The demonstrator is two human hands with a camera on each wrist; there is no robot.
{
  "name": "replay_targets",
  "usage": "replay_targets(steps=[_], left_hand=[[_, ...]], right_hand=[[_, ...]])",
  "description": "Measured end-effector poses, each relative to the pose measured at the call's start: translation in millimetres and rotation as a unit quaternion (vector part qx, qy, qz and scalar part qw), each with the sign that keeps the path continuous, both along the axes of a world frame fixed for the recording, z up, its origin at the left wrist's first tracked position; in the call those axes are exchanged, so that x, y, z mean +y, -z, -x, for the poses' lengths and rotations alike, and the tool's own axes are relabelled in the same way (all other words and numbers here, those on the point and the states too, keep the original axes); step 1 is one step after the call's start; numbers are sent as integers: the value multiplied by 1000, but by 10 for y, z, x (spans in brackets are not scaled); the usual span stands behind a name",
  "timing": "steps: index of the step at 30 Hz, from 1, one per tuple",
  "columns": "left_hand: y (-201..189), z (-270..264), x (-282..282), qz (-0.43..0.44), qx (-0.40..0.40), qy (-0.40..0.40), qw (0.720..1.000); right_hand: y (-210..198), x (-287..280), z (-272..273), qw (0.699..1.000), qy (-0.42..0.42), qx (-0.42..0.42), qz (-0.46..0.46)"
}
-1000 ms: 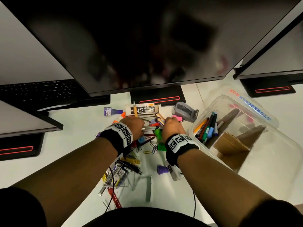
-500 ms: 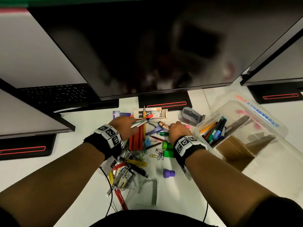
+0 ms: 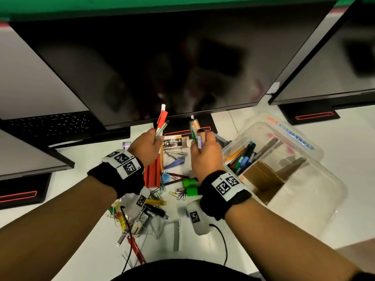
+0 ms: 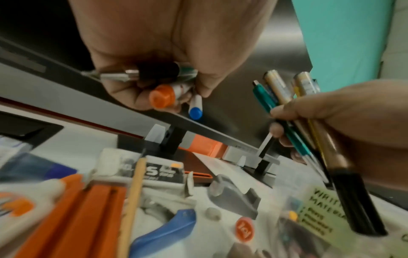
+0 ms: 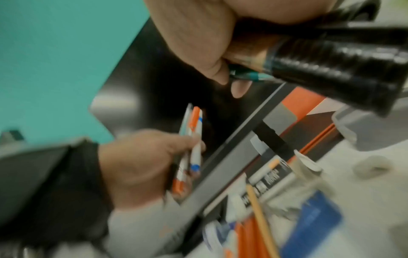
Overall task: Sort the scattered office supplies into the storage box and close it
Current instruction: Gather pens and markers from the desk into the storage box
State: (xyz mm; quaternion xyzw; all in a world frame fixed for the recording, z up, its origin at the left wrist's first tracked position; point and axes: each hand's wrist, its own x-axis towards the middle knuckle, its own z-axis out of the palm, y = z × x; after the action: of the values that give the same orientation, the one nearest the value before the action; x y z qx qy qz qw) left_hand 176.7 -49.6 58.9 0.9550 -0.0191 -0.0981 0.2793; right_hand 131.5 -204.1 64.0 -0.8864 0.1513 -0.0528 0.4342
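Storage box (image 3: 316, 201): clear, lid off, right of the right fingers, writing tools already standing in its near compartment, so presumably the destination for both handfuls. Loose supplies (image 3: 162, 191): clips, stapler and pencil, scattered on the desk below and behind both sets of fingers. Right hand (image 3: 205, 157) curls round a pen-and-marker bundle (image 3: 195, 131); left hand (image 3: 146, 149) fists orange-capped pens (image 3: 161, 123), tips up, likely gathered for one drop.

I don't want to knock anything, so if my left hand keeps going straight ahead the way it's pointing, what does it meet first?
Probably the monitor: your left hand, gripping a bunch of pens, points up toward the screen's lower edge. The pen tips would likely touch first, though depth is hard to judge.
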Motion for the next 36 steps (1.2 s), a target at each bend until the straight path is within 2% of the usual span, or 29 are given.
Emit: replay_targets(steps=[2,5,6,7,11,13,14,15,16,18,20,21,24,26,31,32,34,36], left_hand=[[-101,18,-139,15,1,10,1000],[-226,70,-402,23,22,39,999],[-265,93,-503,18,31,56,998],[-308,119,-613,11,38,80,996],[-447,184,-978,-10,49,180,982],[-473,198,-1111,-18,53,203,978],[-474,203,-1157,-21,59,208,976],[-459,209,-1180,-25,66,214,974],[-441,219,-1191,-32,72,220,972],[-409,245,-1184,-41,87,232,968],[-398,281,-1177,-23,109,238,965],[-403,301,-1180,-8,120,236,964],[-424,360,-1229,28,139,217,966],[-414,408,-1287,59,156,203,965],[-404,464,-1425,138,170,145,965],[-396,462,-1460,155,175,132,963],[-398,458,-1545,191,194,109,956],[-413,458,-1622,222,214,97,946]], right_hand=[[-117,-145,-15,991,80,-22,-101],[-180,-515,-108,954,230,7,-192],[-188,-652,-132,945,259,32,-198],[-196,-785,-139,947,266,71,-166],[-280,-1025,-168,950,176,244,-82],[-345,-1036,-141,944,89,316,27],[-360,-1043,-110,944,36,319,79],[-410,-1001,-99,943,19,325,67],[-359,-992,-73,935,-40,332,113],[-305,-950,9,921,-106,339,157],[-183,-941,49,915,-128,342,172],[-177,-936,96,923,-130,326,159],[-174,-981,180,899,-181,338,210],[-202,-986,231,901,-195,320,219],[-203,-1042,185,930,-115,251,243],[-176,-1056,168,928,-112,245,256],[-214,-1069,169,906,-134,257,308],[-296,-1091,179,900,-150,259,316]])
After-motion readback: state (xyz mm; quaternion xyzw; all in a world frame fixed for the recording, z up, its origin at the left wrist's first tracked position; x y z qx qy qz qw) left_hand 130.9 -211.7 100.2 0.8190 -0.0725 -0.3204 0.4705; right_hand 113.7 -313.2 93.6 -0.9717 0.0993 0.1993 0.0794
